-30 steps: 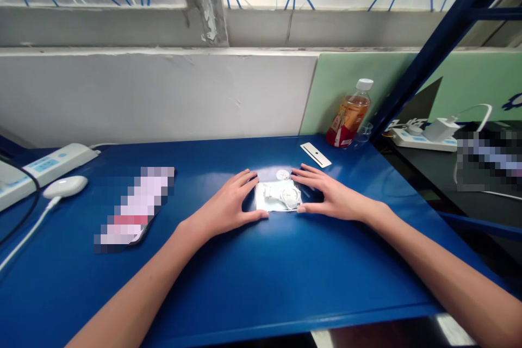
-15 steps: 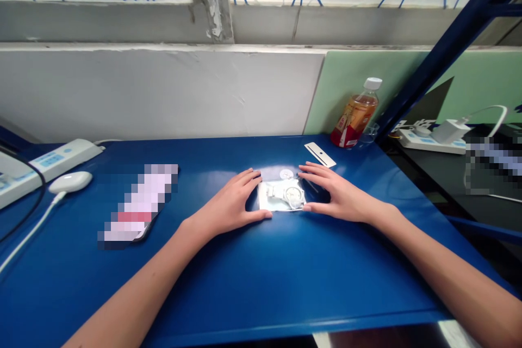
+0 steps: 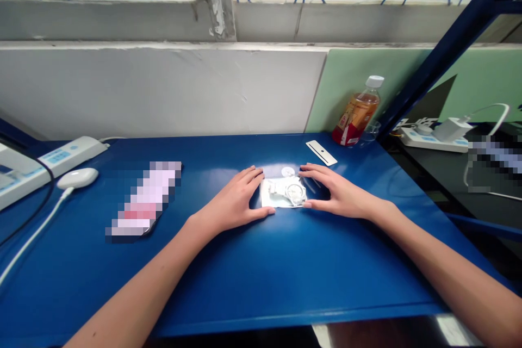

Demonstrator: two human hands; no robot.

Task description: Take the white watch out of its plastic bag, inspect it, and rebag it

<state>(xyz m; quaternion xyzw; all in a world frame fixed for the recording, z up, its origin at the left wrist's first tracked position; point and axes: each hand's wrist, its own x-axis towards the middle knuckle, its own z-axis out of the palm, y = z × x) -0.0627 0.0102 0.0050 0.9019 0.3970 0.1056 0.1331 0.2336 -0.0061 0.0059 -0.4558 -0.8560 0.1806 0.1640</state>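
Observation:
A silver-white watch (image 3: 294,192) lies on a small pale rectangular sheet or packet (image 3: 266,196) on the blue table. Just behind it is a small white disc (image 3: 287,172), and thin dark pieces lie at its right, near my right fingers. My left hand (image 3: 240,198) rests at the packet's left edge, thumb and fingers spread apart, holding nothing. At the right edge, my right hand (image 3: 336,193) is likewise spread, its fingertips beside the watch, with nothing gripped.
A white slotted card (image 3: 321,153) and a drink bottle (image 3: 356,114) stand or lie behind my right hand. To the left are a blurred-out phone (image 3: 149,196), a white mouse-shaped device (image 3: 78,178) with a cable, and a power strip (image 3: 73,153). A blue post rises at right.
The whole view has shifted slightly. Both hands keep nearly the same pose around the packet and watch.

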